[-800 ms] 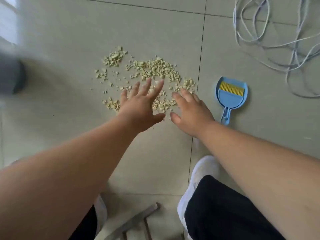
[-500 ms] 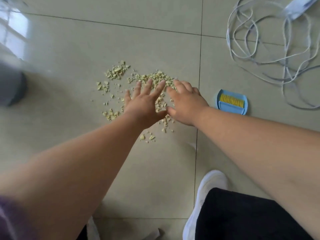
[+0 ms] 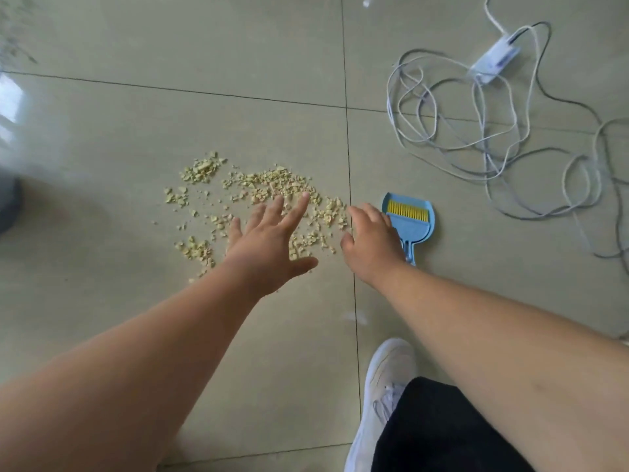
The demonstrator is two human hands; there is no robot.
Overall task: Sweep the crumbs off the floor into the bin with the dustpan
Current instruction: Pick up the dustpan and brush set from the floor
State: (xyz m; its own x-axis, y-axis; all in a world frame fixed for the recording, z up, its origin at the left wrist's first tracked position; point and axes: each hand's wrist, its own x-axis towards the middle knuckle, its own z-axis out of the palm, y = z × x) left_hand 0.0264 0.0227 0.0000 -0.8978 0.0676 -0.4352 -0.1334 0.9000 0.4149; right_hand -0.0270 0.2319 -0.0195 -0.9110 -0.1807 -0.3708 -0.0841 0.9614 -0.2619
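Pale yellow crumbs [image 3: 272, 189] lie scattered over the beige tiled floor in the middle of the view. My left hand [image 3: 269, 247] hovers over the near part of the pile, palm down, fingers spread, holding nothing. My right hand [image 3: 371, 243] is to its right, fingers loosely apart, right beside the left edge of a small blue dustpan [image 3: 413, 223]. A yellow-bristled brush [image 3: 406, 207] rests in the pan, whose handle points toward me. Whether the right hand touches the pan is unclear.
A tangle of white and grey cables [image 3: 476, 137] with a white power adapter [image 3: 497, 57] lies at the far right. A dark blurred object [image 3: 8, 206] sits at the left edge. My white shoe [image 3: 384, 386] and dark trouser leg are at bottom right.
My right hand has moved right, off the crumbs, to the dustpan's side. The left hand stays over the pile. The camera has shifted, showing more of the cables.
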